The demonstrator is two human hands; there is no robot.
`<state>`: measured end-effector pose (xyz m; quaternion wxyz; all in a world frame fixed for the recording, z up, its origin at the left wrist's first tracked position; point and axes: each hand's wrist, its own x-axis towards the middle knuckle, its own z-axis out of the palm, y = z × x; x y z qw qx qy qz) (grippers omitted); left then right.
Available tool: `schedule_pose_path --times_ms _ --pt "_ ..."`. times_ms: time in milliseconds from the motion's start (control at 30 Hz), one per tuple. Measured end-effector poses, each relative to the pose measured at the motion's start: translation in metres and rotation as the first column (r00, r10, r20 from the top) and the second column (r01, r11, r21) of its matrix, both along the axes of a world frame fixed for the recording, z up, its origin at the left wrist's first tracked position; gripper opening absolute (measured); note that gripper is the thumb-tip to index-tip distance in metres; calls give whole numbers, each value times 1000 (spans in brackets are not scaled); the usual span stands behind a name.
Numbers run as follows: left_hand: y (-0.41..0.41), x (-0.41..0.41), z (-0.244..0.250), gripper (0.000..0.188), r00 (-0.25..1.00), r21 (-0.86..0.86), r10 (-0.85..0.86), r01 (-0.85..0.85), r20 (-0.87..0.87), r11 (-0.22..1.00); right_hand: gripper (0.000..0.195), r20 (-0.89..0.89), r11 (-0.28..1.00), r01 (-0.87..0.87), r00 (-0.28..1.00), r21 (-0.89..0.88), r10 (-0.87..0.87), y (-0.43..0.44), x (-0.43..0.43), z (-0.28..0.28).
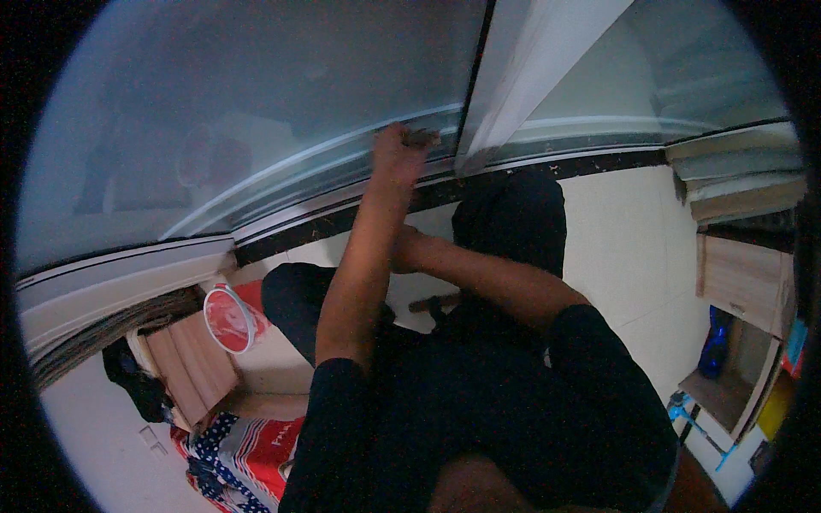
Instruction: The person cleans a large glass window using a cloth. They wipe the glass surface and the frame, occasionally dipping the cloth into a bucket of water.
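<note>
My left hand (401, 151) is stretched forward at the lower part of a large glass pane (288, 77), just left of a pale frame post (513, 70). Its fingers are closed around a small dark item (420, 137), too blurred to name. My right hand (407, 249) lies lower, close by my left forearm, which partly hides it. Whether that hand holds anything cannot be seen. Below both hands are my bent legs in dark trousers and the pale tiled floor (616, 256).
A red bucket with a white rim (229, 319) stands at left, near a wooden cabinet (192, 365). Patterned red and blue fabric (256, 449) lies behind it. Along the pane runs a dark floor strip (308, 236). At right are a wooden cabinet (737, 276) and a blue bottle (713, 349).
</note>
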<state>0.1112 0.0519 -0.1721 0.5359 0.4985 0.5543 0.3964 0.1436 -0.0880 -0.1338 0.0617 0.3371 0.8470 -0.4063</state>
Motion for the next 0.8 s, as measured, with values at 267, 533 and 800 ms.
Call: schedule_pose_path --times_ms 267,533,800 --pt "-20 48 33 33 867 46 -335 377 -368 925 45 -337 981 55 934 -188 -117 -14 -17 -123" --pt "-3 47 -49 45 929 -437 21 153 368 886 58 -348 879 89 896 -468 -276 -15 11 -43" --pt "5 13 -109 30 393 -745 664 88 636 661 43 -84 997 15 996 78 -8 -13 6 -42"
